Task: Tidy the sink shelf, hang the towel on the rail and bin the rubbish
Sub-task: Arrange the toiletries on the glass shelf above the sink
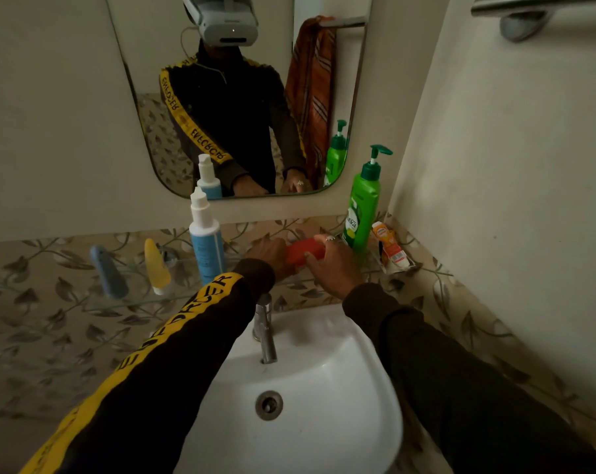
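A red soap bar lies on the glass shelf above the sink. My left hand holds its left end and my right hand holds its right end, fingers curled round it. To the left on the shelf stand a blue-and-white spray bottle, a yellow tube and a blue-grey tube. A green pump bottle stands at the right, with an orange-and-white wrapper beside it in the corner. An orange striped towel shows only in the mirror.
The white sink with its chrome tap is directly below the shelf. The mirror hangs above it. A metal rail is fixed to the right wall at the top. Leaf-patterned tiles cover the lower walls.
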`<move>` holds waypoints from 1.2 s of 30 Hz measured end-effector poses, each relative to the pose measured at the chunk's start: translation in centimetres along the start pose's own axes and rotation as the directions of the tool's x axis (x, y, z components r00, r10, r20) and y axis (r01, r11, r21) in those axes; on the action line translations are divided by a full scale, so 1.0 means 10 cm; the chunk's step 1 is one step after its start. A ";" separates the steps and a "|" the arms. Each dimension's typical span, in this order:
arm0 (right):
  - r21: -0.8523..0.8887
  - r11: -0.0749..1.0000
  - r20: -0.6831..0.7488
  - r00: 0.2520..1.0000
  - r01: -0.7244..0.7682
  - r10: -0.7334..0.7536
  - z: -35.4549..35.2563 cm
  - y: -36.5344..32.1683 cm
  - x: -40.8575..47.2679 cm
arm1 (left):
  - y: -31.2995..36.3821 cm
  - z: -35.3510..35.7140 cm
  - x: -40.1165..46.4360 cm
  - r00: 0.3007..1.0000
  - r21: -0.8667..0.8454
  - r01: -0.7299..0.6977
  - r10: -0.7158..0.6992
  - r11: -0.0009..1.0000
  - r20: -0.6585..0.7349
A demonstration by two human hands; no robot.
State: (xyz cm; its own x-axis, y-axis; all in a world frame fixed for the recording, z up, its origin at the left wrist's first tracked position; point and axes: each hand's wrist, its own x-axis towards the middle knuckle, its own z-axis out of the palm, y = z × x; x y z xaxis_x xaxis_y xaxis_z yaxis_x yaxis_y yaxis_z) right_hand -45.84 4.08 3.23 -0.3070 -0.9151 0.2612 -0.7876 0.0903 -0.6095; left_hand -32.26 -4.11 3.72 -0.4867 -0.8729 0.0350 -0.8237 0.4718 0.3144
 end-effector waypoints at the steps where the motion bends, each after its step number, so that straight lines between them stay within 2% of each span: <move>1: 0.000 1.000 0.001 1.000 -0.003 0.003 0.00 0.00 0.01 | 0.00 0.01 0.01 1.000 -0.008 -0.004 0.004 1.000 0.003; 17: 0.051 0.998 -0.012 0.999 -0.044 0.044 0.04 0.01 0.01 | -0.06 0.08 0.05 0.999 0.004 -0.039 0.039 0.999 -0.023; 22: 0.068 0.997 -0.029 0.999 -0.042 0.044 0.07 -0.02 -0.01 | -0.11 0.08 -0.03 0.996 0.015 -0.040 0.042 0.999 -0.082; 31: 0.253 0.963 -0.113 0.986 -0.092 0.124 0.07 -0.18 0.02 | -0.19 0.00 -0.17 0.978 -0.101 -0.025 0.004 0.995 -0.207; 36: 0.329 0.934 -0.138 0.971 -0.141 0.195 0.06 -0.26 0.08 | -0.19 -0.04 -0.22 0.974 -0.174 -0.044 0.004 0.984 -0.226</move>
State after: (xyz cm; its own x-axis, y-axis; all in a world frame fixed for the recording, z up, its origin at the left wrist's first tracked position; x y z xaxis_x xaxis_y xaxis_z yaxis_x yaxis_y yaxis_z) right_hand -43.67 2.90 4.57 -0.5259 -0.8165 0.2382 -0.5161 0.0838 -0.8524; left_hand -29.52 -3.13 3.42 -0.4112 -0.8766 0.2498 -0.7384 0.4810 0.4726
